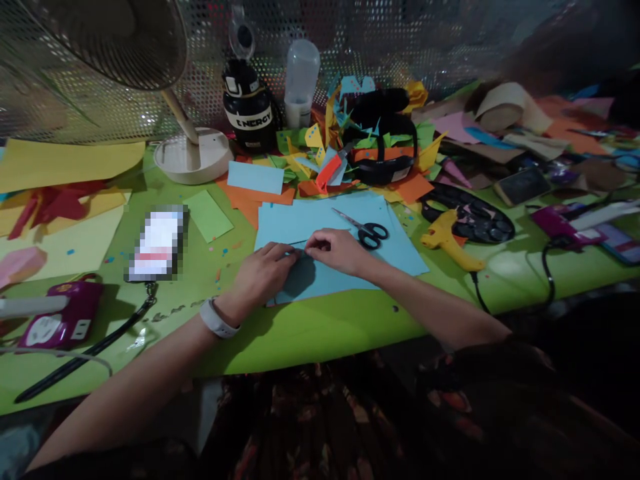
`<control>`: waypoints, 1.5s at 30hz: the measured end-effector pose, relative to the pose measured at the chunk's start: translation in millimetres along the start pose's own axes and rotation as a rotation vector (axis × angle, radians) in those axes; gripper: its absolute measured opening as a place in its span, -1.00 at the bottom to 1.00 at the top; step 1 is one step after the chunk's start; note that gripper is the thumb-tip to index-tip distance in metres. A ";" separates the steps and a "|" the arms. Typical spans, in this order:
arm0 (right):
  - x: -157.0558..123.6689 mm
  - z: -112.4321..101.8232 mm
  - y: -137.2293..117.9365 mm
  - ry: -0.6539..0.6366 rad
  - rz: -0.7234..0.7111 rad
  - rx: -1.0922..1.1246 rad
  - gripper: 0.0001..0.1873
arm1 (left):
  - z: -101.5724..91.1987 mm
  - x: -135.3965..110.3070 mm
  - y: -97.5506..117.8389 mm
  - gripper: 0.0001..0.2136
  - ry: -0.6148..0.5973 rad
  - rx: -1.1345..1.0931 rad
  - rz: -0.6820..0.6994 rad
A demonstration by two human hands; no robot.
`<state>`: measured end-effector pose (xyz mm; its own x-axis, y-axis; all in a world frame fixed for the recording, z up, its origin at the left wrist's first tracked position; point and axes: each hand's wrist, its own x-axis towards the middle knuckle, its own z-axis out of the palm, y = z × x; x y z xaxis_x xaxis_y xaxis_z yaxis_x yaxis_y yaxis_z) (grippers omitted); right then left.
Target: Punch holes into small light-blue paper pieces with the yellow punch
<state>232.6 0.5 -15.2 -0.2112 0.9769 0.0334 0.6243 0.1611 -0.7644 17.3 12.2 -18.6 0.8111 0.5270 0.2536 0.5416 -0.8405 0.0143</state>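
Note:
Sheets of light blue paper [320,217] lie stacked in front of me, with a paper edge running between my fingertips. My left hand [265,270], with a pale band on its wrist, rests over the left side of the paper, its fingers together and closed at that edge. Just to its right, my right hand [340,250] is curled, thumb and forefinger pinched at the same edge. The fingers partly hide the spot they grip. Black-handled scissors [369,233] lie on the paper beyond my right hand, blades pointing up and left.
Left of the paper are a phone [157,241], a green paper piece [208,215] and a purple device [65,313]. A fan [193,157], a black bottle [249,110] and paper scraps [310,160] stand behind. A yellow glue gun [453,240] and black tray [475,213] lie right.

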 end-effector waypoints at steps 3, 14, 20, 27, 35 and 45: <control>-2.4 -3.8 -0.7 0.032 -0.023 -0.098 -0.90 | 0.4 -1.4 -1.0 -0.68 -0.001 -0.010 -0.003; -23.4 -9.9 0.7 0.016 -0.290 -0.617 -0.82 | -5.2 -2.3 3.1 -0.55 -0.095 0.084 0.018; -22.9 -7.4 8.1 0.081 -0.315 -0.580 -0.81 | -4.4 -2.3 8.1 -0.60 -0.104 0.126 -0.001; -23.4 -6.3 6.9 0.090 -0.294 -0.599 -0.82 | -2.6 -0.8 10.3 -0.67 -0.036 0.116 -0.009; -23.5 -5.5 6.5 0.097 -0.309 -0.651 -0.80 | -0.5 -1.1 10.5 -0.61 -0.029 0.084 -0.023; -24.4 -3.7 5.5 0.106 -0.332 -0.633 -0.74 | -5.8 2.3 13.4 -0.55 -0.093 0.070 -0.034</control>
<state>244.0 -22.0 -17.8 -0.4112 0.8656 0.2857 0.8629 0.4707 -0.1842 25.1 1.4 -12.3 0.8073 0.5671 0.1633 0.5806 -0.8128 -0.0473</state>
